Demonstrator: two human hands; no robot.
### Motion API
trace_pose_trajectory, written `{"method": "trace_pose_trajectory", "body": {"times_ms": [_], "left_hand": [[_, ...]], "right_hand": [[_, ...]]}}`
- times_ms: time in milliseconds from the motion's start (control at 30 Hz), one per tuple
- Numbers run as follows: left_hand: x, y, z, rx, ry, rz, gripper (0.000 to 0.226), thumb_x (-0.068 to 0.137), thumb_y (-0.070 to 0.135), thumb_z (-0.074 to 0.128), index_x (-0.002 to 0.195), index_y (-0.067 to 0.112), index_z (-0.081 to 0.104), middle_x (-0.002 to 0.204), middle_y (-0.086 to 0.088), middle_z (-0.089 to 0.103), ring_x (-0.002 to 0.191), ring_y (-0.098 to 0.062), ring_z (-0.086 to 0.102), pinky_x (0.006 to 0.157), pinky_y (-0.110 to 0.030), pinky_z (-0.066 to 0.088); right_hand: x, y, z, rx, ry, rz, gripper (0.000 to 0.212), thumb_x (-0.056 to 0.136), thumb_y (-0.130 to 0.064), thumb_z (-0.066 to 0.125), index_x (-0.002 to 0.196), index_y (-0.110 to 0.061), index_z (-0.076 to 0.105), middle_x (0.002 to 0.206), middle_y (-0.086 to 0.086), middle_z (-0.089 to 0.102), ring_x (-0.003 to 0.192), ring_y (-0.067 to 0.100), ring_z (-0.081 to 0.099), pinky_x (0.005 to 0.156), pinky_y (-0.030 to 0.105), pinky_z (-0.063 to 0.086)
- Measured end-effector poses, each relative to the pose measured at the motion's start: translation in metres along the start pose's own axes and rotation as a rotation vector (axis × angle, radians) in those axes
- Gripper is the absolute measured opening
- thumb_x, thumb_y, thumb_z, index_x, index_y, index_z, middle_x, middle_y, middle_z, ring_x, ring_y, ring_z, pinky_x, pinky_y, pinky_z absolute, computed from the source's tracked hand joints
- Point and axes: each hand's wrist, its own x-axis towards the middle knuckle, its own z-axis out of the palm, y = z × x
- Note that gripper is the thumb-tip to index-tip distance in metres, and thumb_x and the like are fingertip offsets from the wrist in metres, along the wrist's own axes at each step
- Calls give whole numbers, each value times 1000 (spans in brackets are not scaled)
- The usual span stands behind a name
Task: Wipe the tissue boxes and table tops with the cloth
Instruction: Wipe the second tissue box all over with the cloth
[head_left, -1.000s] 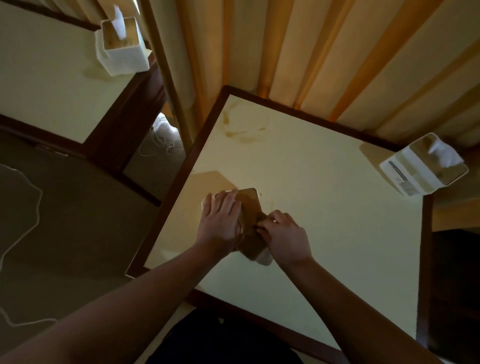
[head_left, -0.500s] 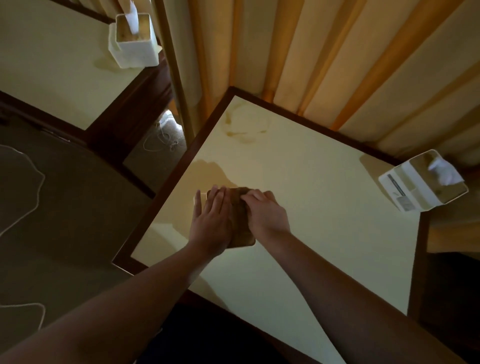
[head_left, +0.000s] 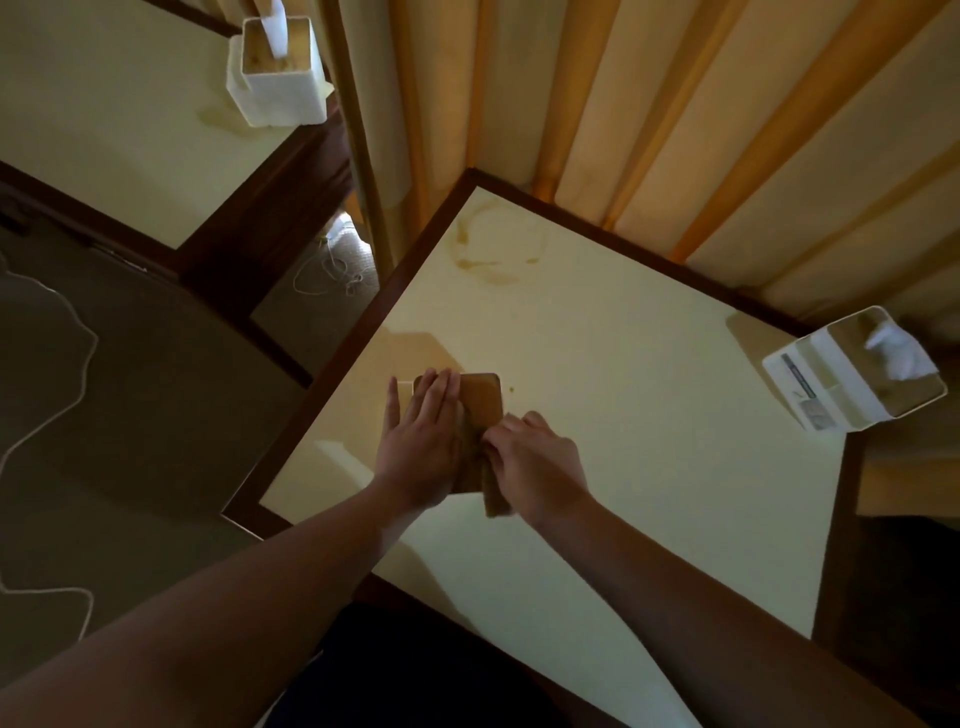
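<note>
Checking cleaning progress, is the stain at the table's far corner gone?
No, brown ring marks show on the table near its far corner.

A pale cream tabletop (head_left: 623, 415) with a dark wooden edge fills the middle of the frame. On it near its left edge lies a brown cloth (head_left: 480, 415), and a white tissue box (head_left: 852, 379) sits at its right corner. A brownish ring stain (head_left: 493, 249) marks its upper corner. In the upper left, a second tabletop (head_left: 104, 119) carries another white tissue box (head_left: 278, 73). Lower left, a thin white cord (head_left: 57, 395) trails over the dark floor (head_left: 130, 415).
</note>
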Motion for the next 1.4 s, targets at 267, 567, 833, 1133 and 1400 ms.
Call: {"method": "trace_pose_trajectory", "body": {"times_ms": [267,567,833,1133,1400], "left_hand": [[5,4,-4,-89,31,-43,87,97,54,-18,163,4,10,171,-13,16,160,-28,4,127,-56,-7],[5,1,-3,-10,-11,-5,75,101,45,8,162,2,18,169,-14,22,159,-31,13,126,-63,5],[7,0,0,-33,7,-16,72,103,47,9,163,8,19,166,-13,30,157,-33,19,125,-63,7],[3,1,-8,-54,-28,-22,69,103,50,3,165,21,0,173,-9,8,160,-29,-4,125,-61,-7],[5,-1,-5,-82,12,-10,86,99,56,-12,163,8,20,168,-13,25,158,-32,15,126,-62,2]], "right_hand": [[-39,1,13,85,-21,6,19,101,-36,57,99,-31,75,96,-14,69,99,16,50,67,33,45],[19,4,8,75,98,193,17,102,-33,59,106,-31,76,106,-10,71,109,27,54,76,37,48],[59,10,-3,61,43,286,26,109,-37,45,120,-34,69,123,-13,65,125,21,46,88,36,41],[15,-2,-6,-25,-20,158,17,103,-29,54,108,-30,71,109,-7,71,110,26,55,83,40,34],[-35,-12,-3,-20,-125,105,26,108,-34,46,108,-35,72,112,-13,70,119,16,53,112,40,15]]}}
